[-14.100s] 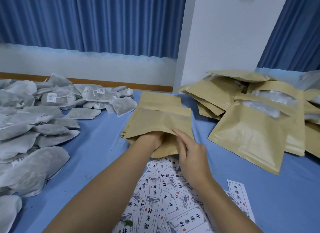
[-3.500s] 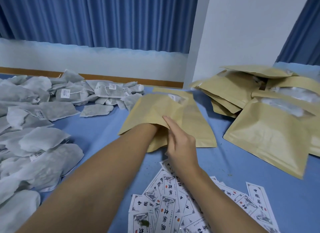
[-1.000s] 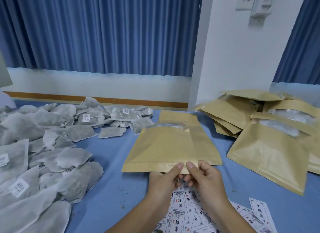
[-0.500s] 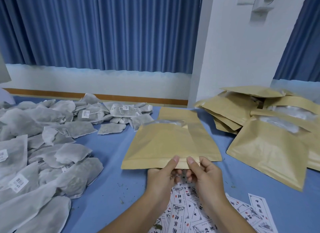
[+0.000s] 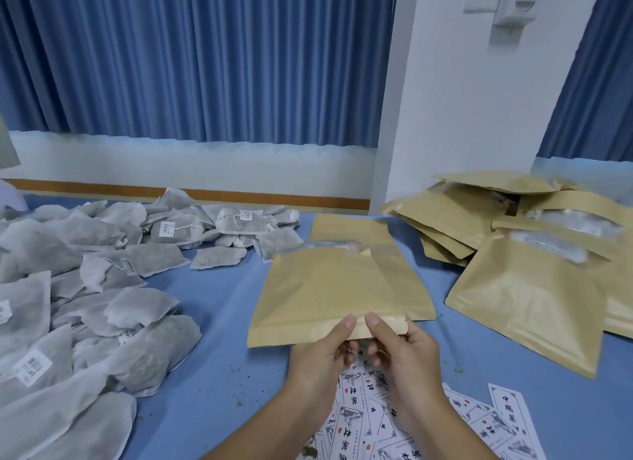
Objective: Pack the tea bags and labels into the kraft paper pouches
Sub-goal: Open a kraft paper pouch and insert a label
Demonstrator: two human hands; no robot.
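A blue table (image 5: 219,357) carried tea bags (image 5: 68,288) at left and stacked pouches (image 5: 527,305) at right. Between them, one kraft pouch (image 5: 329,295) was held near the labels (image 5: 359,418), left grip (image 5: 318,353) and right grip (image 5: 407,353) both pinching its near edge.

Soft, even indoor light left only faint shadows beneath the pouches (image 5: 527,302) on the blue surface (image 5: 219,305). The curtain (image 5: 205,65) bowed toward the edges, and fine detail looked slightly smeared.
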